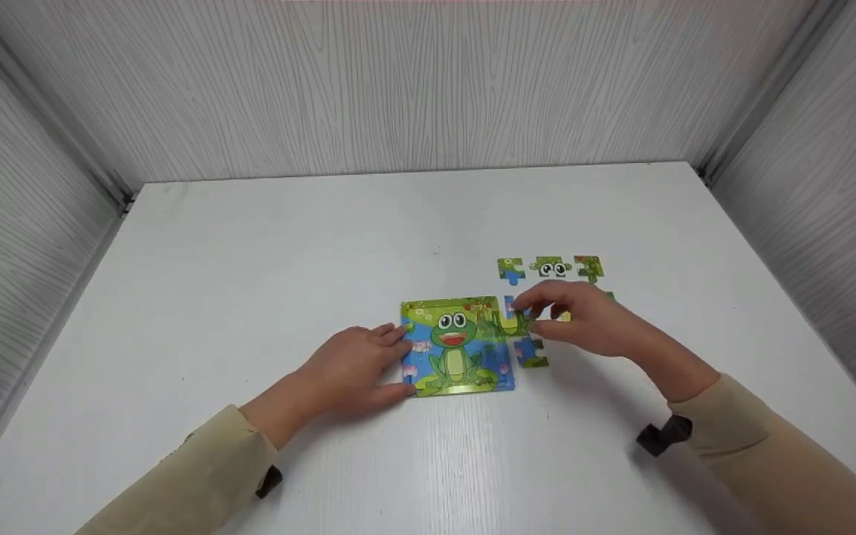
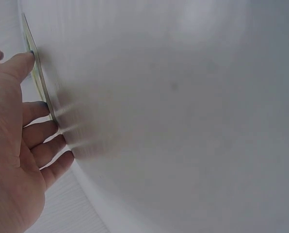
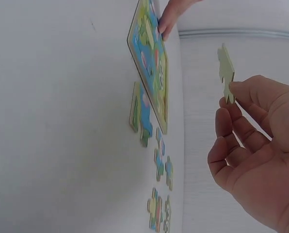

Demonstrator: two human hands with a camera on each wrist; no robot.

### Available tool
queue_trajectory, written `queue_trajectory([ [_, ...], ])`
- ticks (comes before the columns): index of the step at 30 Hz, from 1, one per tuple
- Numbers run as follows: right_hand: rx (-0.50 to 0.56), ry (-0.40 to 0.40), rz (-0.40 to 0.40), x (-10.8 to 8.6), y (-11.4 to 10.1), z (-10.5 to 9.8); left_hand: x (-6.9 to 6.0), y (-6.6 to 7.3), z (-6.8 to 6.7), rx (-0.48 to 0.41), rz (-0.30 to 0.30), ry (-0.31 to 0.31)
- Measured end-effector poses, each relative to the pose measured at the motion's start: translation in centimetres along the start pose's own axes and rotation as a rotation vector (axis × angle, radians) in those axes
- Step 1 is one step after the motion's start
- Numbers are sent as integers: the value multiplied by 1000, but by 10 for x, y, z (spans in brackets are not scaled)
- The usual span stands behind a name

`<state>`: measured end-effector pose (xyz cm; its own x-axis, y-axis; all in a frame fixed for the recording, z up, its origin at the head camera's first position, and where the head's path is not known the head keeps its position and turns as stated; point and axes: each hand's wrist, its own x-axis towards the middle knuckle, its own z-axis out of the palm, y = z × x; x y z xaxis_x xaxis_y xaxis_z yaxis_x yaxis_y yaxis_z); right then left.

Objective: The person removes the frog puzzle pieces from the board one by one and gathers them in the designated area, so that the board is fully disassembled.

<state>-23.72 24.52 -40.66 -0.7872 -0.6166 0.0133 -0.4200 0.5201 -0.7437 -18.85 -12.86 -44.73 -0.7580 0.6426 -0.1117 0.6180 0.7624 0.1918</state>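
Note:
A square puzzle board (image 1: 414, 375) with a frog picture lies flat on the white table. My left hand (image 1: 354, 369) rests at its left edge, fingers fairly straight, with the fingertips touching it; the left wrist view shows this hand (image 2: 18, 126) along the board's thin side. Above the board's right edge, my right hand (image 1: 591, 316) pinches a green jigsaw piece (image 1: 508, 325) between thumb and fingers. In the right wrist view that piece (image 3: 226, 68) is raised off the table, its pale back showing. Another jigsaw piece (image 1: 534, 354) lies close beside the board, below the right hand.
Beyond the right hand lie more jigsaw pieces: a blue and green one (image 1: 511, 269), one with frog eyes (image 1: 551, 268) and a corner one (image 1: 589, 267). Others are partly hidden under that hand. Grey wood-grain panels (image 1: 398, 89) stand at the table's back and sides.

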Motion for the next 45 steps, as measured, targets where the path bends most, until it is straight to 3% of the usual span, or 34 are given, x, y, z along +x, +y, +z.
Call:
queue_trajectory([
  [11,-31,54,84,-30,27,-21,-1,0,0,-10,0,6],
  [25,-70,42,172,-53,52,-26,-1,1,-1,-21,-2,-13],
  [34,-60,21,239,-59,61,-23,-1,1,0,-16,-8,-19],
  [45,-71,30,267,-61,65,-23,-1,2,-1,-16,-14,-24],
])
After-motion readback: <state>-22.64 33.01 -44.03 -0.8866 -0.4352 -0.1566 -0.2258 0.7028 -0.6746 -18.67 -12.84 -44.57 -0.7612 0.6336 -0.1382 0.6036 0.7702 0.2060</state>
